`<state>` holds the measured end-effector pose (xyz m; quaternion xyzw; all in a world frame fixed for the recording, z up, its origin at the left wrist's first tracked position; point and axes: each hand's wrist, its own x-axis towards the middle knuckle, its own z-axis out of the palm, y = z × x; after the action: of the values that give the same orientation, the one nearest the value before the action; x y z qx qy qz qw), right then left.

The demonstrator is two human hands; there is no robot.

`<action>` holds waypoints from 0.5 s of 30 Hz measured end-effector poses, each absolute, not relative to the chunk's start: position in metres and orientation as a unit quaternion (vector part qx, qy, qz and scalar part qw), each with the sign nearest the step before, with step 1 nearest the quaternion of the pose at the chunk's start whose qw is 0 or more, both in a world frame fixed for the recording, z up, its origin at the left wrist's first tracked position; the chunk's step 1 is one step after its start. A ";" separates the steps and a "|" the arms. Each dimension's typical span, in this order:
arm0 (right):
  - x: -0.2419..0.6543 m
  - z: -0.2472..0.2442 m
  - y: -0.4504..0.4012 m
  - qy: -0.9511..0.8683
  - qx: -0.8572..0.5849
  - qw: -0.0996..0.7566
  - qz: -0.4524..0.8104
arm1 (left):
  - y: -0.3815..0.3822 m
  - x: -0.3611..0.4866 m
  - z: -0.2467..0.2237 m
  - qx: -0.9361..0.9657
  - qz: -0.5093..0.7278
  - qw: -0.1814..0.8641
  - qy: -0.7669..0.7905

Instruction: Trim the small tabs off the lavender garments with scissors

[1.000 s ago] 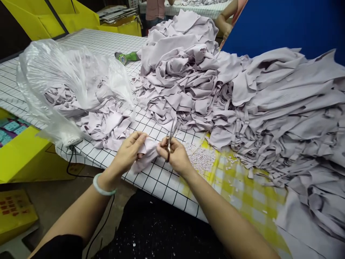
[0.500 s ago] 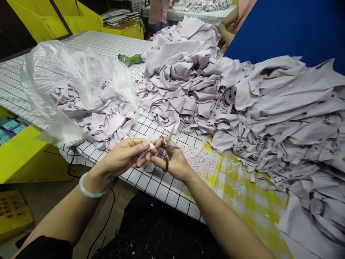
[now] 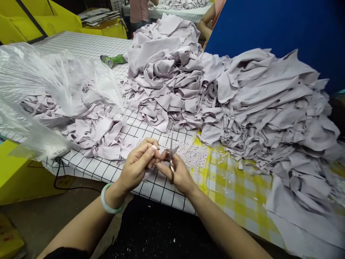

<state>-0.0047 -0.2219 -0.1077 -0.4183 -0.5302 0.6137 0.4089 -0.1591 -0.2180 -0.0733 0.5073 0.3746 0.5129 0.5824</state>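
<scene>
My left hand (image 3: pixel 141 160), with a pale green bangle on its wrist, pinches a small pale lilac fabric piece (image 3: pixel 154 147) above the table's front edge. Close beside it on the right, my right hand (image 3: pixel 179 171) has its fingers in the handles of brown-handled scissors (image 3: pixel 171 153). The blades point up and away and stand slightly apart. Most of the fabric piece is hidden by the fingers. Tiny fabric clippings (image 3: pixel 192 155) lie just behind and right of the scissors.
A large fabric heap (image 3: pixel 172 72) stands behind my hands, another heap (image 3: pixel 264 104) at the right. A clear plastic bag (image 3: pixel 61 72) with fabric pieces is at the left. A green-handled tool (image 3: pixel 114 60) lies farther back. Parts of two people show beyond the table.
The view has turned right, so the table's contents appear farther left. My left hand has turned more upright, and less fabric shows between my hands.
</scene>
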 end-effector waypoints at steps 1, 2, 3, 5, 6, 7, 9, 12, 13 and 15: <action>0.010 -0.104 -0.224 -0.577 -0.449 0.396 0.556 | -0.220 -0.155 -0.078 0.508 0.512 0.581 0.378; 0.025 -0.100 -0.227 -0.618 -0.479 0.379 0.495 | -0.221 -0.152 -0.082 0.511 0.508 0.580 0.381; 0.038 -0.096 -0.229 -0.652 -0.502 0.359 0.440 | -0.222 -0.148 -0.086 0.517 0.501 0.580 0.381; 0.056 -0.091 -0.235 -0.699 -0.526 0.325 0.359 | -0.223 -0.142 -0.092 0.533 0.491 0.576 0.379; 0.062 -0.090 -0.238 -0.715 -0.528 0.317 0.331 | -0.223 -0.138 -0.095 0.542 0.487 0.572 0.378; 0.065 -0.089 -0.241 -0.728 -0.525 0.313 0.311 | -0.223 -0.135 -0.098 0.550 0.482 0.569 0.377; 0.068 -0.090 -0.246 -0.742 -0.522 0.312 0.282 | -0.223 -0.130 -0.103 0.559 0.473 0.569 0.372; 0.070 -0.091 -0.249 -0.752 -0.520 0.315 0.254 | -0.223 -0.124 -0.106 0.566 0.467 0.580 0.354; 0.070 -0.092 -0.249 -0.754 -0.521 0.315 0.248 | -0.223 -0.123 -0.106 0.569 0.467 0.581 0.347; 0.073 -0.092 -0.249 -0.756 -0.521 0.315 0.239 | -0.223 -0.121 -0.105 0.574 0.468 0.583 0.333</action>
<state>0.0726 -0.2493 -0.0920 -0.5208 -0.7564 0.2392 0.3152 -0.1208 -0.2230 -0.1054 0.5741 0.3332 0.4684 0.5831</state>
